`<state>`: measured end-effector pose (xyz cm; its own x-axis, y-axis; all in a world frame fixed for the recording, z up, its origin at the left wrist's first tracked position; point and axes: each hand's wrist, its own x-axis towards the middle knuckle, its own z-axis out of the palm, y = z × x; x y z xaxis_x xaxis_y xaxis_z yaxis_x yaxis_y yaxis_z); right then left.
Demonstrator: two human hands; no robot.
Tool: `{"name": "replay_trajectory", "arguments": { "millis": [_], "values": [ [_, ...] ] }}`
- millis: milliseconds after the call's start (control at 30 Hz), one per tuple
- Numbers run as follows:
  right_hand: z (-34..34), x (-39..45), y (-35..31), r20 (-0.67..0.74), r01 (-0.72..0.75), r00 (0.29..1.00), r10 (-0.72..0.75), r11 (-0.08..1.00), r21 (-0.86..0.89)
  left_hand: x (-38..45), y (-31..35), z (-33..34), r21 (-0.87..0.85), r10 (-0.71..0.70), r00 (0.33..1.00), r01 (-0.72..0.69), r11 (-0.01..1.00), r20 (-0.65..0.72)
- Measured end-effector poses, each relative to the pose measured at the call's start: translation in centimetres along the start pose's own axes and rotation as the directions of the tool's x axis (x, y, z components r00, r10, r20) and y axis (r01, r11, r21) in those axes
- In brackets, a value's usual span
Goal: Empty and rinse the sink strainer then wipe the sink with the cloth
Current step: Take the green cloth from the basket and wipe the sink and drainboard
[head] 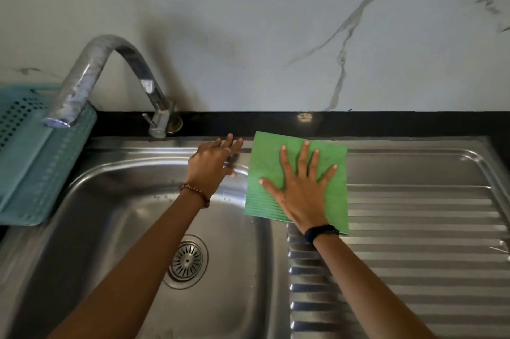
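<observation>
Fingers (pixel 305 156) of right hand (pixel 299 187) splayed flat on green ribbed cloth (pixel 267 173); left hand (pixel 211 166) at 9 o'clock, fingers straight, on stainless steel sink (pixel 110 200) rim.

A right hand (pixel 299 187) presses flat, fingers spread, on a green ribbed cloth (pixel 296 178) lying on a steel sink's (pixel 110 200) drainboard (pixel 419 228). The left hand (pixel 214 163) rests open on the basin's back rim. The strainer (pixel 187 260) sits in the drain.
</observation>
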<state>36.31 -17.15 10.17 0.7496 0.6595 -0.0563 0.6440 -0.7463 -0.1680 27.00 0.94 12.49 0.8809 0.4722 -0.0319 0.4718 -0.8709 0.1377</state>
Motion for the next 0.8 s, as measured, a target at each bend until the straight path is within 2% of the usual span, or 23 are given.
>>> {"name": "replay_trajectory", "arguments": {
  "millis": [200,300,367,500,633,700,800],
  "values": [
    [0.9,0.5,-5.9,-0.044,0.244,0.968,-0.245,0.969,-0.020,0.2,0.6,-0.7,0.004,-0.105,0.993,0.104,0.995,0.048],
    [0.2,0.6,-5.1,-0.013,0.379,0.925,-0.379,0.925,-0.011,0.2,1.2,-1.2,0.040,-0.107,0.993,0.104,0.994,0.055],
    [-0.4,0.2,-3.5,-0.005,0.387,0.922,-0.387,0.921,0.041,0.3,1.4,-1.3,0.045,-0.110,0.992,0.108,0.993,0.054],
    [-1.9,-1.5,3.5,-0.044,0.142,0.990,-0.137,0.979,0.148,0.4,1.6,-1.5,0.083,-0.095,0.985,0.083,0.993,0.147],
    [-3.9,-2.7,13.4,-0.116,-0.145,0.979,0.166,0.974,0.172,0.3,1.6,-1.2,0.108,-0.079,0.989,0.066,0.992,0.126],
    [-4.2,-2.4,14.6,-0.122,-0.219,0.962,0.244,0.957,0.188,0.3,1.6,-1.1,0.106,-0.074,0.991,0.062,0.992,0.114],
    [-3.1,-1.7,12.0,-0.100,-0.256,0.958,0.267,0.960,0.113,0.5,1.4,-0.9,0.105,-0.080,0.989,0.066,0.992,0.128]
  ]
}}
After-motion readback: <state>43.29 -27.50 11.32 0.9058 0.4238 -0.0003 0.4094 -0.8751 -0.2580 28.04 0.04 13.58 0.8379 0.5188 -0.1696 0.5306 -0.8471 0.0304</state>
